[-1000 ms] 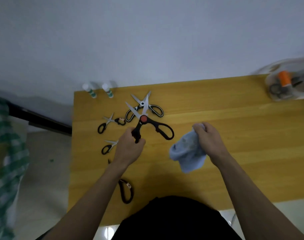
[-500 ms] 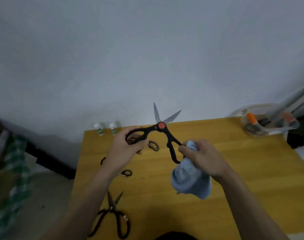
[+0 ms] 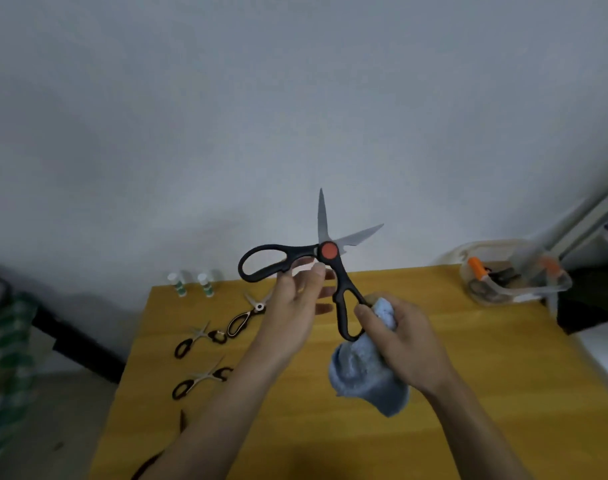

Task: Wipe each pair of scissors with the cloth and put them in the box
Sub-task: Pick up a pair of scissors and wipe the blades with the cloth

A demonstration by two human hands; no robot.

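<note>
Small scissors (image 3: 200, 336) still wait on the left of the yellow worktop (image 3: 468, 358), near two little bottles (image 3: 193, 284) at its far left corner. Above the worktop's middle, the left hand (image 3: 297, 306) props the black kitchen scissors (image 3: 325, 263) from beneath, fingers nearly straight against the upper handle loop, blades splayed and pointing up at the wall. These look rigid and fairly weighty, with smooth steel likely to slip and sharp edges; the moulded handles or the red pivot seem the safe places to hold, blades wiped from spine toward tip. Just right, the right hand (image 3: 399, 337) is clenched on the soft blue cloth (image 3: 368, 379), which hangs limp and touches the lower handle loop. At the far right edge stands the clear box (image 3: 513, 277), already holding orange-handled tools.
</note>
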